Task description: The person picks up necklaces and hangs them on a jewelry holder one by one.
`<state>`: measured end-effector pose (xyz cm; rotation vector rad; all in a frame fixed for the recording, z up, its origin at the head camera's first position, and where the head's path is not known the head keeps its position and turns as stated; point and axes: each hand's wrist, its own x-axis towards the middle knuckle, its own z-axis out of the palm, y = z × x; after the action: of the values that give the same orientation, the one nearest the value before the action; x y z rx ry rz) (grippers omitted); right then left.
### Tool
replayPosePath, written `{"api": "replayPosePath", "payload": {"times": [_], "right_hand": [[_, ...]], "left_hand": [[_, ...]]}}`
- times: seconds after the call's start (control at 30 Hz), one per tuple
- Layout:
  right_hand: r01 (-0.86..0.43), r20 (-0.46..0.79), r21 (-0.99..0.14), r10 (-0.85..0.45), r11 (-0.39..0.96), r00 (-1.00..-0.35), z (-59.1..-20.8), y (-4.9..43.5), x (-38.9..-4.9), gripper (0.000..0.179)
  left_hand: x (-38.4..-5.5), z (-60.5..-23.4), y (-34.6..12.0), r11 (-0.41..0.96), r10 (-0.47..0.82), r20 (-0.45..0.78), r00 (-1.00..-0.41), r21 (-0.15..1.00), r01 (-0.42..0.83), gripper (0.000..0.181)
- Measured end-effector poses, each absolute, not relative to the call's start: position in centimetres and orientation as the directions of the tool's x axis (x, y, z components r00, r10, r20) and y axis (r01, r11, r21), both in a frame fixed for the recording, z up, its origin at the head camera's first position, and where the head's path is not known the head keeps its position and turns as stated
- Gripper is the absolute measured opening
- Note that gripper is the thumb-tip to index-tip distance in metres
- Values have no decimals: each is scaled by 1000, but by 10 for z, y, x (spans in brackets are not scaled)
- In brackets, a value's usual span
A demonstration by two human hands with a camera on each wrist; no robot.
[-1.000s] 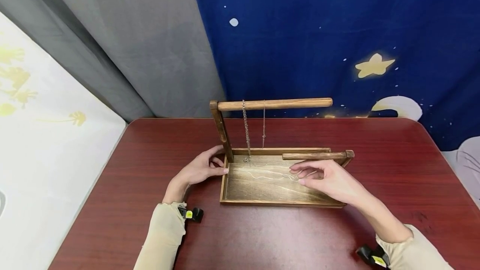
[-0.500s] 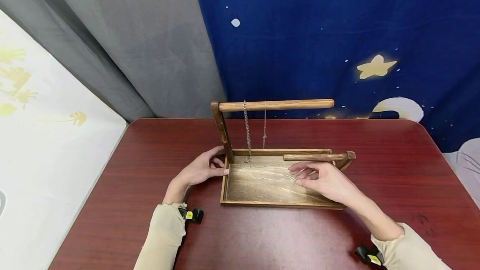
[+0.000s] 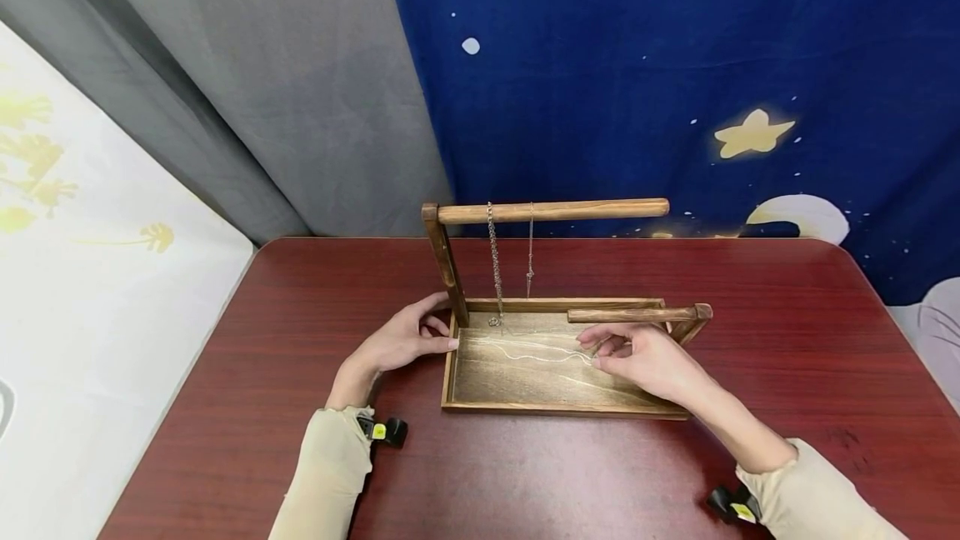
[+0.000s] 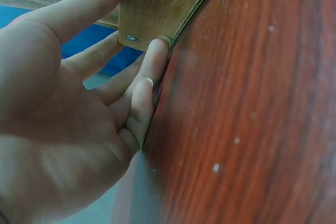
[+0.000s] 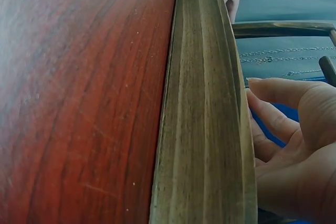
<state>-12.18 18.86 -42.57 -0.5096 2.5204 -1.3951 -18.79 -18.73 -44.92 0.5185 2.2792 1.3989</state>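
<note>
A wooden jewellery stand has a shallow tray (image 3: 562,410) with one tall arm at its left and a lower one at its right. My left hand (image 3: 401,335) grips the tray's left end, thumb over the rim, the other fingers against the outer side in the left wrist view. Inside the tray lies a thin silvery necklace (image 3: 536,357), stretched left to right. My right hand (image 3: 651,362) pinches its right end between thumb and finger, low over the tray; the tray wall partly hides those fingertips in the right wrist view.
From the tall arm's bar (image 3: 592,211) hang a thicker chain (image 3: 495,261) and a thinner chain (image 3: 530,244). The lower bar (image 3: 622,316) juts leftward just behind my right hand. A dark red table (image 3: 330,273) carries the stand, with curtains behind it.
My right hand has shifted slightly left with the end of the necklace. My left hand keeps its grip on the tray's end.
</note>
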Motion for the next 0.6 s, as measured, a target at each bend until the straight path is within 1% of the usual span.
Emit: {"api": "replayPosePath", "payload": {"times": [0.1,0.23,0.33,0.43,0.6], "right_hand": [[-175,-33,-858,-392,482,-919,-428,187,-124,29],[-148,-54,-849,-360,508,-931,-431,184,-127,30],[-150,-57,-837,-358,526,-932,-432,182,-129,31],[-152,-57,-843,-368,516,-928,-434,182,-132,35],[-182,-20,-842,-367,507,-930,-439,181,-133,34]], "left_hand": [[-188,-449,-187,426,513,-151,-845,899,98,78],[-188,-448,-186,436,510,-161,-845,895,93,79],[-187,-447,-187,445,508,-166,-845,891,93,78],[-187,-447,-188,451,511,-166,-844,887,99,78],[-188,-449,-189,457,510,-167,-844,884,101,78]]}}
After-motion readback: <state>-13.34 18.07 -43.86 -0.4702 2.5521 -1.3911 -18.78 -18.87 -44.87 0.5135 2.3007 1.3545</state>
